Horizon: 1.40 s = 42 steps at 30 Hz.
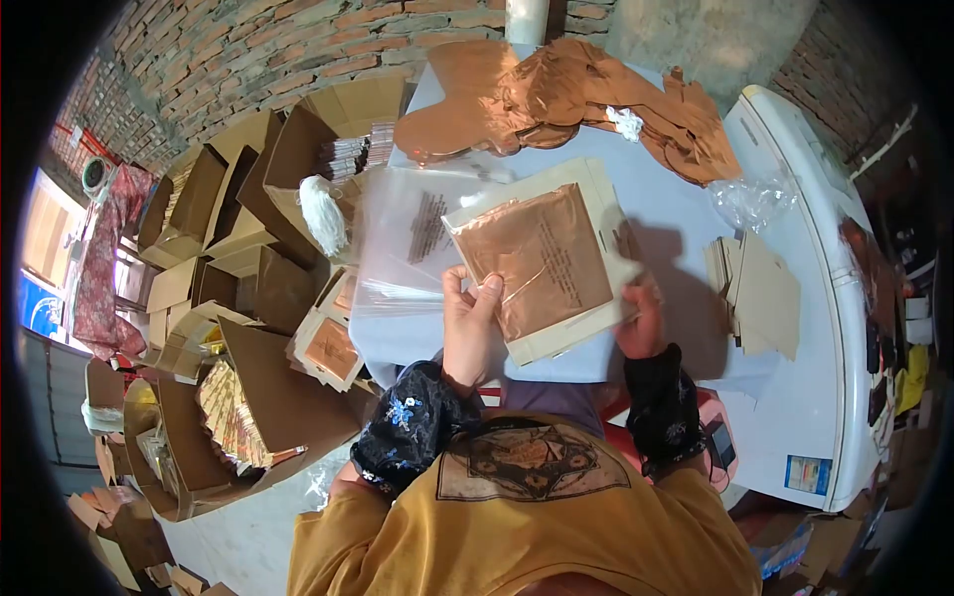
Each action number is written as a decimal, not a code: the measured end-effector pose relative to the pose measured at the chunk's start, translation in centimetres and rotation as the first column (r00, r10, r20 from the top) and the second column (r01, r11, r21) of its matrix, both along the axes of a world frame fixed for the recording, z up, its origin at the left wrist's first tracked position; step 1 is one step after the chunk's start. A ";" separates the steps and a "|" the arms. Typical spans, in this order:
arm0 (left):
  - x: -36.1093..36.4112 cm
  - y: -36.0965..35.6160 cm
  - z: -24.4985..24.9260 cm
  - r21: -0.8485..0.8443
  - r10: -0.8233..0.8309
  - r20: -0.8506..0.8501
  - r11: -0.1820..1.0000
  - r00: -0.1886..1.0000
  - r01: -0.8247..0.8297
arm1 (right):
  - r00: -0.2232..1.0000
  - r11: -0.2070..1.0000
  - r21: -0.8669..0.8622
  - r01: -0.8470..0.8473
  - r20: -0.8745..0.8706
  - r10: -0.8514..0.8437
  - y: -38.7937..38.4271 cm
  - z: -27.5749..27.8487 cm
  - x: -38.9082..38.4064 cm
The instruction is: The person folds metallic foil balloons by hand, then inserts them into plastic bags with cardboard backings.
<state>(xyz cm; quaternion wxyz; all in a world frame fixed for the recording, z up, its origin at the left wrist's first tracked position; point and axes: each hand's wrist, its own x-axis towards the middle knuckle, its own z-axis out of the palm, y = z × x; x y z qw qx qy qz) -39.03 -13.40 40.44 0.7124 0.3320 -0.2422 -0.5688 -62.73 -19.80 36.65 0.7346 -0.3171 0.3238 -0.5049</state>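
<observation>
"Fingers of the left hand [469, 323]: how are they set?"

"Clamped on the left edge of the copper foil [537, 258], with the thumb pressed flat on its face."

"And those of the right hand [643, 316]?"

"Curled at the right edge of the card [599, 204] behind the foil. They are blurred, so whether anything is gripped there cannot be told."

"Where are foil and card held?"

"Above the near part of the cloth-covered table [402, 343], turned at a slant. The foil is squarish, shiny and creased, and is crossed by small dark print. It is framed by the stiff, matt, pale card at the top, right and bottom."

"What is laid around them?"

"To the left, glossy clear film [393, 223] is stacked in flat sheets. Beyond, the far side is covered by crinkled copper sheets [556, 99] with wavy, rounded outlines. To the right, plain cards [765, 298] are piled unevenly."

"Farther out?"

"Open cardboard boxes [308, 387] are crowded at the left, with a fluffy white bundle [324, 216] hung over one. All is backed by a rough brick wall [258, 60]."
</observation>
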 end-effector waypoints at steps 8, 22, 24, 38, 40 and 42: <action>0.8 0.4 0.0 -0.005 -0.051 -0.129 0.999 0.990 0.051 | 0.978 0.999 -0.016 0.029 0.205 -0.025 0.0 0.3 1.2; 7.3 4.0 -0.9 0.089 0.106 -0.126 0.991 0.986 -0.096 | 0.965 0.973 -0.159 0.170 0.228 -0.131 -0.8 3.2 1.3; 7.9 4.3 -0.9 0.117 0.151 -0.130 0.984 0.980 -0.136 | 0.961 0.978 -0.121 0.170 0.241 -0.137 -1.1 2.4 1.1; 6.3 3.1 0.2 0.082 -0.025 -0.194 0.996 0.981 0.042 | 0.903 0.873 -0.482 0.073 -0.339 -0.263 -0.7 0.7 2.1; 4.9 2.2 1.4 0.055 -0.075 -0.225 0.994 0.972 0.089 | 0.822 0.834 -0.552 -0.006 -0.478 -0.310 -0.2 1.5 3.2; 4.4 1.6 1.1 0.067 -0.062 -0.206 0.995 0.977 0.077 | 0.889 0.873 -0.487 0.034 -0.385 -0.249 0.1 2.6 4.4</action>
